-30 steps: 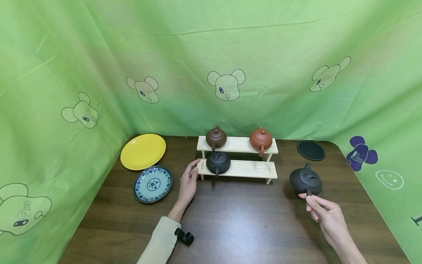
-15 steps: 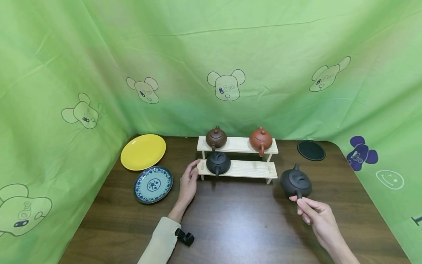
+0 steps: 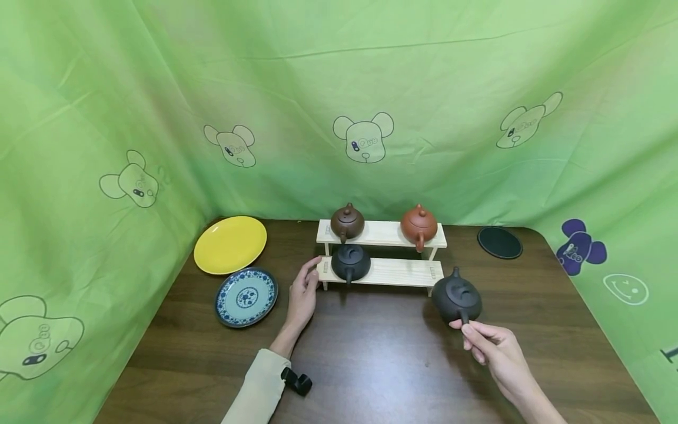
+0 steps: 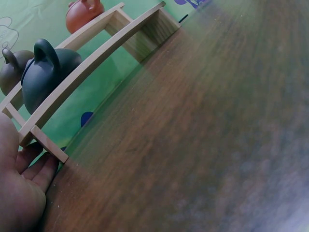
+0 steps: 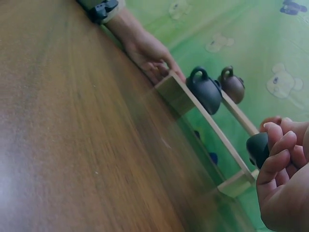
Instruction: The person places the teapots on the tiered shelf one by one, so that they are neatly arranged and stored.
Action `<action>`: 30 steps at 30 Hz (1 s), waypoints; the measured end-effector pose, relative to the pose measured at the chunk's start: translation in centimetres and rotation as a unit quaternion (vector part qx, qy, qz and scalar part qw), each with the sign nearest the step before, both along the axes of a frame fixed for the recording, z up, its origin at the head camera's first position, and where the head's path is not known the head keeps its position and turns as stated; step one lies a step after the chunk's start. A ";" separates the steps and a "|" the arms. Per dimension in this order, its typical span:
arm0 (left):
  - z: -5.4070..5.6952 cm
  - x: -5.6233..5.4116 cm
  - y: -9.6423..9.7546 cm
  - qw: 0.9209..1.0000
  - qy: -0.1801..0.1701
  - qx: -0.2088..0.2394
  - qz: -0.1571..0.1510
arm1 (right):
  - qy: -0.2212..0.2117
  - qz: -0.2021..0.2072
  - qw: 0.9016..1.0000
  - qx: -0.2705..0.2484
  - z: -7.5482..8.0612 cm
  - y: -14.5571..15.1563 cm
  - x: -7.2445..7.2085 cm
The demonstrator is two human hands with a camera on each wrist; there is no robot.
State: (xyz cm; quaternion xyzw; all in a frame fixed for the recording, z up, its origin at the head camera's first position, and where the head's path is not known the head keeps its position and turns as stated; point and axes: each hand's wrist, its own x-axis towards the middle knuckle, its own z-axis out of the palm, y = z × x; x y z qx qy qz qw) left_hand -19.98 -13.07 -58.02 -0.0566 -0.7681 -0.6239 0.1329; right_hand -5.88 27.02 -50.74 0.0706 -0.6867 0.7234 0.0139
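Note:
My right hand (image 3: 492,353) pinches the handle of a black teapot (image 3: 457,299), holding it off the table by the right end of a two-tier wooden stand (image 3: 402,271). In the right wrist view, the right hand's fingers (image 5: 285,150) hide most of this teapot. My left hand (image 3: 303,297) grips the left end of the stand's lower shelf, fingers at its end leg in the left wrist view. Another black teapot (image 3: 351,262) sits on that shelf's left part. A dark brown teapot (image 3: 347,221) and a reddish-brown teapot (image 3: 419,225) stand on the upper shelf.
A yellow plate (image 3: 230,244) and a blue-patterned plate (image 3: 246,297) lie left of the stand. At the back right is a black round coaster (image 3: 500,242). A green curtain (image 3: 296,82) hangs behind and around the wooden table (image 3: 371,365).
The right hand has carried the black teapot leftward, to the right end of the lower shelf. My left hand and the other teapots have stayed in place.

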 end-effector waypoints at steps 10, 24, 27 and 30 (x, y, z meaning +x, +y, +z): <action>1.7 1.0 0.5 1.000 -0.008 0.007 -0.001 | -0.004 0.016 0.999 0.043 0.2 -1.4 -0.7; -1.3 -0.9 -0.4 0.999 -0.032 0.003 -0.006 | 0.004 0.030 0.998 0.056 0.1 -3.2 -2.2; -1.4 -0.9 -0.5 0.999 -0.034 0.001 -0.004 | 0.006 0.031 0.998 0.057 -0.1 -3.4 -2.6; -0.6 -0.4 -0.2 0.999 -0.038 0.000 0.005 | 0.005 0.028 0.998 0.059 -0.2 -3.7 -3.0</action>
